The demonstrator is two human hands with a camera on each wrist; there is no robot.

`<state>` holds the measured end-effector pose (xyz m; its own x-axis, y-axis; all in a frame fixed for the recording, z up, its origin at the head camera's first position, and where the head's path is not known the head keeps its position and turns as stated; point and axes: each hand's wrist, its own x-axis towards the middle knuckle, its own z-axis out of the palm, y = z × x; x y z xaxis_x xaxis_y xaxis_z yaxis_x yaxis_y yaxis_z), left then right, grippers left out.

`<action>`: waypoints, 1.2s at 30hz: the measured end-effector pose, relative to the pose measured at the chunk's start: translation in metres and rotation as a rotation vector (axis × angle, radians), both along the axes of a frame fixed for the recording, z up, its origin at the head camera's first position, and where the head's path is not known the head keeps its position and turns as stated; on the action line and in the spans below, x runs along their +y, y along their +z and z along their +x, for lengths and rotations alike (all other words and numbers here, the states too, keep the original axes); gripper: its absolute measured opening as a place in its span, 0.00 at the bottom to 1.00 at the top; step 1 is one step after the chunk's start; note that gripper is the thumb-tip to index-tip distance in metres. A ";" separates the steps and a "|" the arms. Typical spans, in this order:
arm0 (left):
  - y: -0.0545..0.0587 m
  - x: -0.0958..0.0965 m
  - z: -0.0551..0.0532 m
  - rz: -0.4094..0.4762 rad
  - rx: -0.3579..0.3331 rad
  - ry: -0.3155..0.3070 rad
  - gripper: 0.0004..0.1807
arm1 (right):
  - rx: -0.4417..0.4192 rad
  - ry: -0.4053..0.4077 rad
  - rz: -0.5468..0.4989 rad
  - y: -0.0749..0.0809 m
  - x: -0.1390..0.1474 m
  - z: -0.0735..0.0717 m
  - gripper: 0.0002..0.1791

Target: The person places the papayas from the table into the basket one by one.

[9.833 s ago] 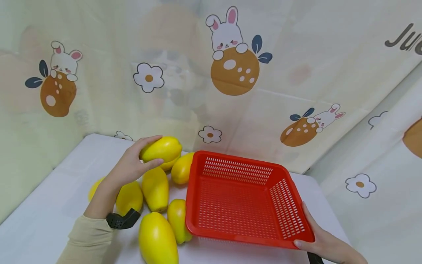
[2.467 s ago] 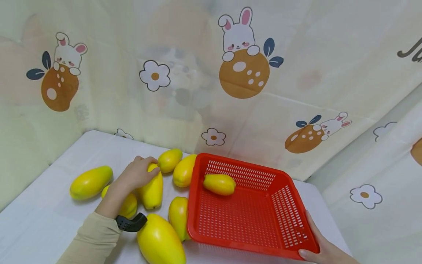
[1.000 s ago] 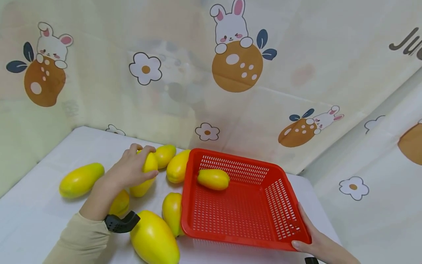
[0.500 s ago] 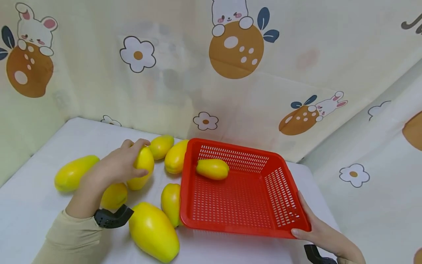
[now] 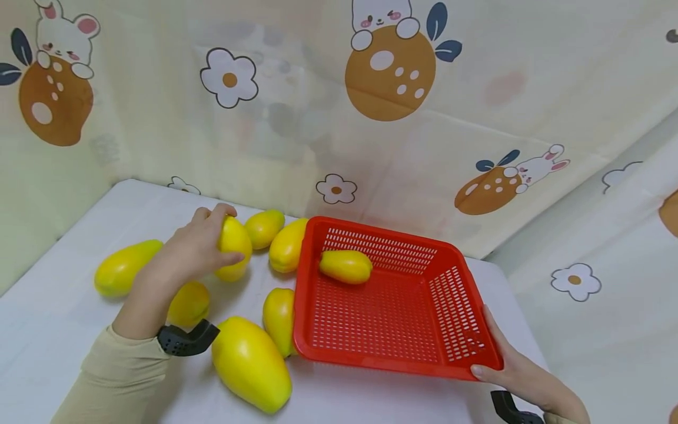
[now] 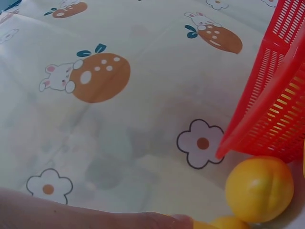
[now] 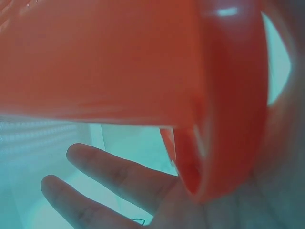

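In the head view my left hand grips a yellow papaya, which is tilted with its upper end under my fingers. The left wrist view catches only part of that hand. My right hand holds the front right corner of a red plastic basket, thumb over the rim. In the right wrist view two straight fingers lie outside the basket wall. One papaya lies inside the basket near its back left corner.
Several papayas surround the left hand: one far left, one below the wrist, two at the back, one against the basket. A large one lies in front. A printed curtain hangs behind the white table.
A papaya that my left hand held 9.8 s ago is out of it, and one now lies in the basket. My left hand has since taken hold of another papaya and tilted it.
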<state>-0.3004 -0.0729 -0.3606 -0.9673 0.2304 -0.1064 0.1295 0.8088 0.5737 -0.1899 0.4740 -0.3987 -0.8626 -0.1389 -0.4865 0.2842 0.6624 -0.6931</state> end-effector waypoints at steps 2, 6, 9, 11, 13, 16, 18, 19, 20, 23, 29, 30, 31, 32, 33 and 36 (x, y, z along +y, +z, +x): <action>0.001 -0.001 0.000 -0.006 0.001 0.005 0.41 | 0.005 0.003 0.016 0.000 0.000 0.000 0.60; 0.001 -0.001 -0.001 -0.006 0.011 0.010 0.41 | 0.013 0.013 0.030 0.001 0.001 0.000 0.59; 0.001 0.000 -0.001 0.005 0.023 0.026 0.42 | 0.009 0.017 0.035 0.000 0.001 0.001 0.59; 0.002 0.000 -0.001 0.012 0.028 0.043 0.43 | 0.008 0.013 0.043 0.000 0.001 0.000 0.60; 0.002 0.001 -0.001 0.017 0.031 0.060 0.45 | -0.002 0.007 0.049 0.000 0.001 0.000 0.60; 0.003 0.001 -0.002 0.020 0.032 0.078 0.46 | -0.003 -0.001 0.060 0.002 0.000 -0.002 0.60; 0.004 0.001 -0.003 0.023 0.033 0.080 0.46 | -0.011 0.001 0.067 0.004 0.000 -0.002 0.60; 0.004 0.002 -0.003 0.025 0.035 0.078 0.45 | -0.012 0.002 0.068 0.004 0.000 -0.002 0.60; 0.005 0.002 -0.004 0.026 0.037 0.078 0.45 | -0.018 0.000 0.073 0.004 0.001 -0.002 0.60; 0.005 0.003 -0.004 0.033 0.048 0.076 0.44 | -0.031 -0.003 0.071 0.003 0.003 -0.002 0.60; 0.006 0.003 -0.004 0.040 0.057 0.106 0.44 | -0.051 -0.025 0.043 -0.002 0.002 -0.001 0.61; 0.005 0.003 -0.004 0.043 0.057 0.112 0.45 | -0.054 -0.026 0.038 -0.003 0.002 -0.001 0.60; 0.005 0.003 -0.003 0.044 0.058 0.118 0.45 | -0.061 -0.031 0.041 -0.003 0.001 -0.002 0.60; 0.005 0.002 -0.003 0.044 0.059 0.125 0.45 | -0.063 -0.029 0.035 -0.003 0.001 -0.002 0.60; 0.004 0.002 -0.003 0.046 0.062 0.131 0.45 | -0.064 -0.026 0.029 -0.003 0.001 -0.003 0.60; 0.004 0.002 -0.002 0.051 0.074 0.145 0.46 | -0.076 -0.024 0.025 -0.003 0.000 -0.004 0.60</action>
